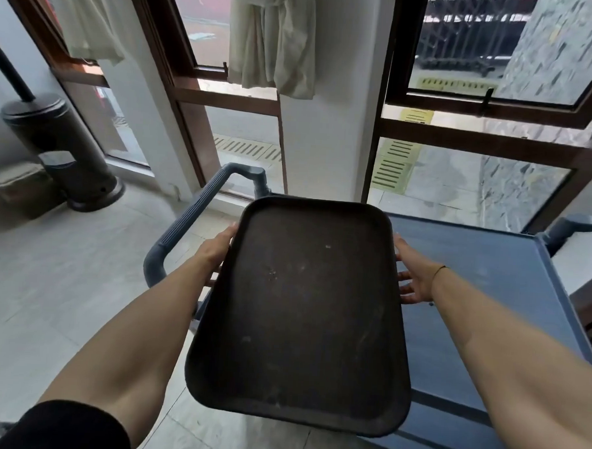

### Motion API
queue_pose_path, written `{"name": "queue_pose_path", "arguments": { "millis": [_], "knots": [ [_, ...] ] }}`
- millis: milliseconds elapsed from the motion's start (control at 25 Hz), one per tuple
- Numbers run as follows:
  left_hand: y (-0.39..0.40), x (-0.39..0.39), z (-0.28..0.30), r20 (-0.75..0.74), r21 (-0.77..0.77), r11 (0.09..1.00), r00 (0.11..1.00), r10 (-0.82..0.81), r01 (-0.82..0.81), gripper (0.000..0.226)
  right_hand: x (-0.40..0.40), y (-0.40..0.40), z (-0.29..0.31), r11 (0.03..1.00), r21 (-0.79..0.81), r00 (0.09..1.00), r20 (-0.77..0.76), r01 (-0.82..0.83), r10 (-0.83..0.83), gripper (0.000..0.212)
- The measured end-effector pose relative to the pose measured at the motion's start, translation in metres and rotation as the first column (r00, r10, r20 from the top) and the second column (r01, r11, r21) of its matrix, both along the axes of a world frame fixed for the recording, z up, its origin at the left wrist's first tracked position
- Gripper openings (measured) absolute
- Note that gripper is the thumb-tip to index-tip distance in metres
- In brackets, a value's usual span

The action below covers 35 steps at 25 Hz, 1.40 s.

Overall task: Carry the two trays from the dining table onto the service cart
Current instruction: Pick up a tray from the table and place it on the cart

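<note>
A dark brown rectangular tray (304, 310) fills the middle of the view, empty and tilted slightly toward me. My left hand (218, 247) grips its left long edge, fingers hidden under the rim. My right hand (413, 275) holds the right long edge with fingers spread beneath it. The tray hangs above the left end of the blue service cart (483, 289), partly overhanging the cart's near edge. I see only this one tray.
The cart's ribbed blue push handle (192, 219) rises at the left of the tray; another handle (575, 225) is at the far right. A black patio heater base (62, 150) stands on the tiled floor at left. Windows and a curtain (273, 41) are behind the cart.
</note>
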<state>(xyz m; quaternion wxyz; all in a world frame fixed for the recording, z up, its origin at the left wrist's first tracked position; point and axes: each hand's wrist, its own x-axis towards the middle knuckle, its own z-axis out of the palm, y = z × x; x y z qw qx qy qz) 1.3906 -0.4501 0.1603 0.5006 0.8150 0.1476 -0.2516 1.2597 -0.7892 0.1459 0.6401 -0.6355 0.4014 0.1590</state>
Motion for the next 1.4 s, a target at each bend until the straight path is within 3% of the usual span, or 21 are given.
{"name": "queue_pose_path", "arguments": {
  "millis": [440, 880, 1200, 1280, 1400],
  "knots": [
    [0.019, 0.087, -0.061, -0.143, -0.036, 0.993, 0.983, -0.117, 0.113, 0.069, 0.046, 0.059, -0.047, 0.975, -0.011, 0.973, -0.067, 0.221, -0.221, 0.074],
    [0.013, 0.115, -0.106, -0.123, 0.012, 0.990, 0.983, -0.137, 0.140, 0.072, 0.061, 0.057, -0.078, 0.955, -0.026, 0.949, -0.103, 0.297, -0.298, 0.076],
    [0.012, 0.122, -0.113, -0.064, 0.065, 0.984, 0.984, -0.164, 0.168, 0.068, 0.066, 0.056, -0.091, 0.963, -0.051, 0.957, -0.105, 0.264, -0.268, 0.078],
    [0.012, 0.122, -0.114, -0.029, 0.109, 0.974, 0.980, -0.197, 0.199, 0.067, 0.067, 0.056, -0.094, 0.967, -0.122, 0.967, -0.096, 0.223, -0.235, 0.079],
    [0.013, 0.123, -0.111, 0.045, 0.209, 0.939, 0.956, -0.290, 0.275, 0.067, 0.071, 0.057, -0.097, 0.937, -0.347, 0.991, -0.112, 0.034, -0.077, 0.080]
  ]
}}
